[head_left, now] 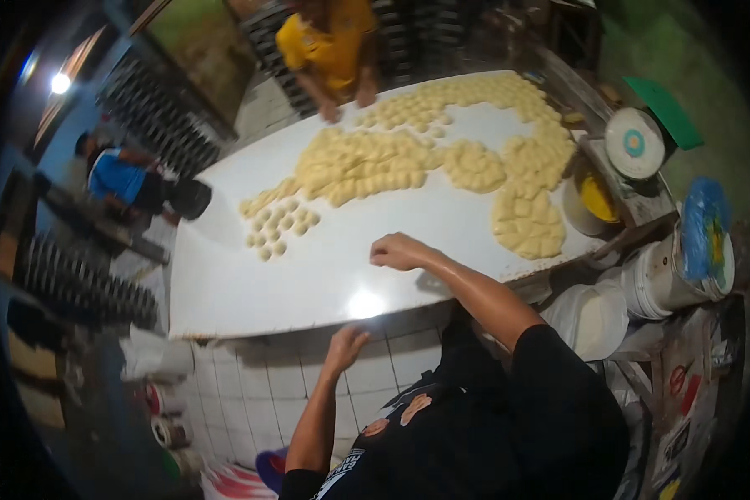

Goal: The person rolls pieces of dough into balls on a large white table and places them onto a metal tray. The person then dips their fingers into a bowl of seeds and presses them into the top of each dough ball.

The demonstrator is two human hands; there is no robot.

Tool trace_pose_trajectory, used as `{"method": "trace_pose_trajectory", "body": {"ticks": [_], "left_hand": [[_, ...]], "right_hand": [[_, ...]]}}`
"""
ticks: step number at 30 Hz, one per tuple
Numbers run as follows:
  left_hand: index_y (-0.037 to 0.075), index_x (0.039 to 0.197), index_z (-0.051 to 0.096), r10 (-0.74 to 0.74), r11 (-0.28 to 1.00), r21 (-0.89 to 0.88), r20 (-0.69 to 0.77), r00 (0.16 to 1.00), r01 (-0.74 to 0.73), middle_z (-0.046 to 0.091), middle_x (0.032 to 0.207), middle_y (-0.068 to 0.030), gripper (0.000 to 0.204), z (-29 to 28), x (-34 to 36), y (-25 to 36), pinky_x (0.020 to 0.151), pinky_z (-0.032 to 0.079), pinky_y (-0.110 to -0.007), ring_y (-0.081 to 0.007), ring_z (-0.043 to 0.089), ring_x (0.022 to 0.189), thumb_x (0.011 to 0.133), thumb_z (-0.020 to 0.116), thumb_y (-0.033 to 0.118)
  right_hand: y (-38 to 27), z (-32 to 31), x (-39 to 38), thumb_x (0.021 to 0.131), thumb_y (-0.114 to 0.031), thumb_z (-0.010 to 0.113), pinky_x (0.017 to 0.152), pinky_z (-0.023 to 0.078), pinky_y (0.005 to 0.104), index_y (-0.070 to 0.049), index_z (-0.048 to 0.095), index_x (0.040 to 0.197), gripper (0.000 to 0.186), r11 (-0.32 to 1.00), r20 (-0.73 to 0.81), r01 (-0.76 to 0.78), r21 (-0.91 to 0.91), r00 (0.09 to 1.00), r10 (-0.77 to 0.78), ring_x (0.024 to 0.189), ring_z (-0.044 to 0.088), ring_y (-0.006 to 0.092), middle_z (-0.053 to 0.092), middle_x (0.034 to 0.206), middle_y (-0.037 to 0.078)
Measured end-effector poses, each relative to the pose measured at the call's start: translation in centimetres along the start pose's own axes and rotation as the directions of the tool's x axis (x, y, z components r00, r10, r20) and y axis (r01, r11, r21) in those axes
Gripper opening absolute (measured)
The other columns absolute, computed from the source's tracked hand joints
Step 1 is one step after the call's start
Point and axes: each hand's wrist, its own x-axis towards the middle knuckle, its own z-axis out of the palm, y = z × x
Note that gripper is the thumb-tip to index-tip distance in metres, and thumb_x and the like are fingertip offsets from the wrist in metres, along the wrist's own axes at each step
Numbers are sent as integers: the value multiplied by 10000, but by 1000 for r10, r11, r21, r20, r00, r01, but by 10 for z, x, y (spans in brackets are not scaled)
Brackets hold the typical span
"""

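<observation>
Left hand point(347, 348) and right hand point(398, 252) are hanging half-curled, contents unclear, respectively outside and inside the surface's point(233, 292) near edge.

A bakery workroom: pale yellow lumps of soft dough point(358, 162) and small, round, cream-coloured dough balls point(263, 237) lie on a long, smooth white table point(250, 296), a person in a yellow shirt point(329, 52) (one of two others here) stands across it, and dark, ridged tray stacks point(154, 104) rise beyond
</observation>
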Motion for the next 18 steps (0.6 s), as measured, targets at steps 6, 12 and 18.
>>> {"method": "trace_pose_trajectory", "body": {"ticks": [6, 12, 18], "left_hand": [[19, 1302, 652, 43, 948, -319, 150, 988, 7, 703, 1254, -142, 352, 145, 224, 136, 976, 540, -379, -247, 681, 1129, 1004, 655, 207], [-35, 1320, 618, 78, 932, -362, 274, 959, 27, 690, 1263, -167, 395, 140, 382, 242, 1014, 508, -364, -243, 654, 1193, 1019, 637, 220], [-7, 1198, 667, 388, 912, -185, 96, 917, -367, 717, 1139, -138, 263, 138, 608, 376, 866, 535, -323, -181, 666, 932, 967, 700, 115]], "right_hand": [[248, -299, -74, 946, -333, 641, 808, 531, 438, -78, 722, 992, 271, 905, -602, -425, -17, 728, 330, 907, 697, 344, 735, 970, 157], [382, -491, -91, 943, -306, 632, 835, 540, 519, -134, 695, 1043, 209, 730, -833, -683, 27, 388, 394, 989, 676, 396, 716, 1044, 163], [476, -625, -83, 940, -168, 626, 827, 536, 522, -142, 689, 1048, 128, 619, -954, -749, -237, 300, -3, 975, 650, 403, 656, 997, 138]]}}
